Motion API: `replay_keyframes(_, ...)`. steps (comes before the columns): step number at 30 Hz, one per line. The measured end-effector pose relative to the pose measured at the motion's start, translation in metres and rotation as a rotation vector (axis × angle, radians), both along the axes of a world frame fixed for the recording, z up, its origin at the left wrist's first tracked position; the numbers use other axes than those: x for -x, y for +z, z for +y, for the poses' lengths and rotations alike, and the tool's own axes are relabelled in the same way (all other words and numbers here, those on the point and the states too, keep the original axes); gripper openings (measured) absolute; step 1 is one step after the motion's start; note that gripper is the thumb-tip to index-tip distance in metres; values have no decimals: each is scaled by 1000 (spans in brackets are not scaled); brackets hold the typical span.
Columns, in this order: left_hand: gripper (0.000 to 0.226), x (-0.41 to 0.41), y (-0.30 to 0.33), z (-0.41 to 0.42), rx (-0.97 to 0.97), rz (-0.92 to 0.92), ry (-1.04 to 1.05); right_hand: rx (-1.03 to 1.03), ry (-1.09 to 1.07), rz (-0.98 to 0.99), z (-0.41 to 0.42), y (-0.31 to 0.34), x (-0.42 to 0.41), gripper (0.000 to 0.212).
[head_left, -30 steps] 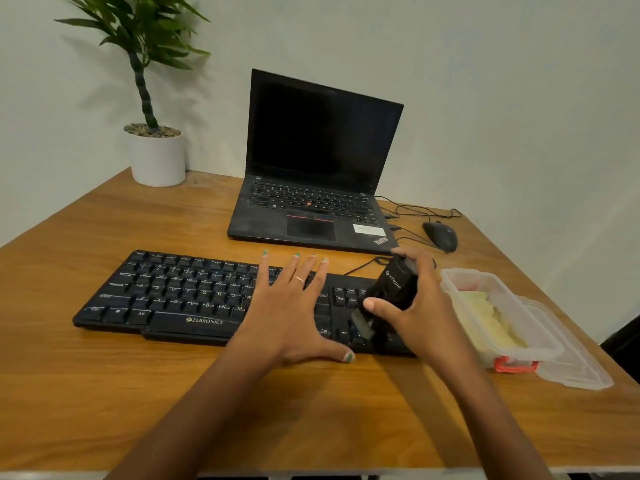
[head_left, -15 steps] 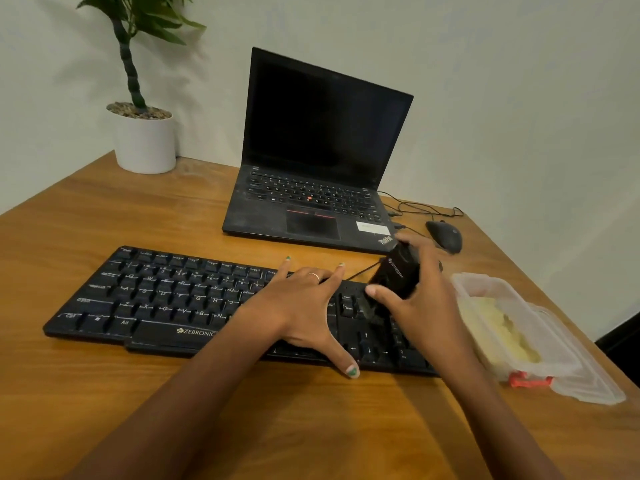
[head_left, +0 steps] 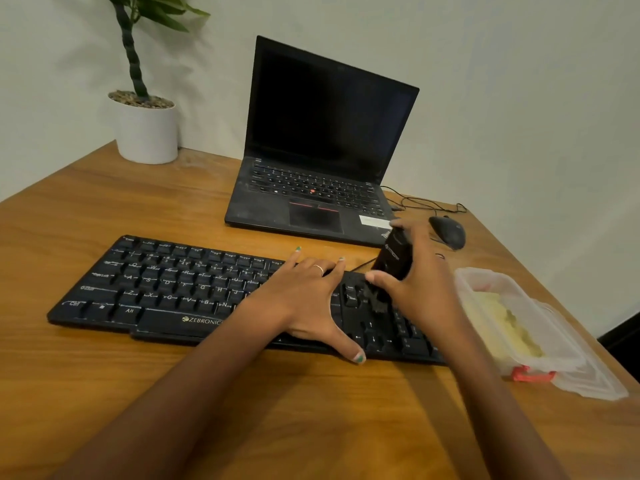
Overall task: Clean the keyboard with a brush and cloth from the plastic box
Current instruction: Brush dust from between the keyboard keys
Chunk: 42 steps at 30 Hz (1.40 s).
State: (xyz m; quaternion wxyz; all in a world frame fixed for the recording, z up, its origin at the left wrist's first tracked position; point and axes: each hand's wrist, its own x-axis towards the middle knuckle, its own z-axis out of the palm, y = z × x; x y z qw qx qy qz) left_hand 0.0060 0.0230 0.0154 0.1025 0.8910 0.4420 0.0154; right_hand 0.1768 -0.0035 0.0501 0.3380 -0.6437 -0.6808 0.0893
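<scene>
**Brushing the keys at the right end**

Left hand (head_left: 304,299) spread flat, pinning the keyboard (head_left: 166,289). Right hand (head_left: 420,285) wrapped round the black brush (head_left: 394,261), bristles down among the navigation keys. Best done with short, light strokes outward. Cloth (head_left: 502,323) waiting in the plastic box (head_left: 485,275) just right. Wooden worktop (head_left: 104,393); plain wall (head_left: 519,98) behind.

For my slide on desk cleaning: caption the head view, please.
Right hand sweeps a black brush over the keyboard while the left hand steadies it.
</scene>
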Motion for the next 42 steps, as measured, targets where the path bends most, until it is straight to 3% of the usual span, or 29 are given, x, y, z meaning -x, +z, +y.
replay_keyframes(5,128,1,-1,1,-38,-18,34,-129,-59,76,9,-10,5,68)
replay_keyframes(11,128,1,-4,2,-59,-20,37,18,53,-66,-13,2,-1,71)
replay_keyframes(19,127,1,-5,4,-66,-35,35,-129,51,84,18,-10,17,73)
replay_keyframes(25,128,2,-7,4,-69,-40,32,108,48,19,0,5,0,72)
replay_keyframes(33,128,1,-8,5,-63,-52,43,-174,-5,114,22,-15,18,71)
replay_keyframes(39,128,2,-9,5,-72,-73,39,148,96,-40,-2,12,1,73)
replay_keyframes(42,127,1,-8,4,-74,-78,39,81,91,-55,2,13,7,74)
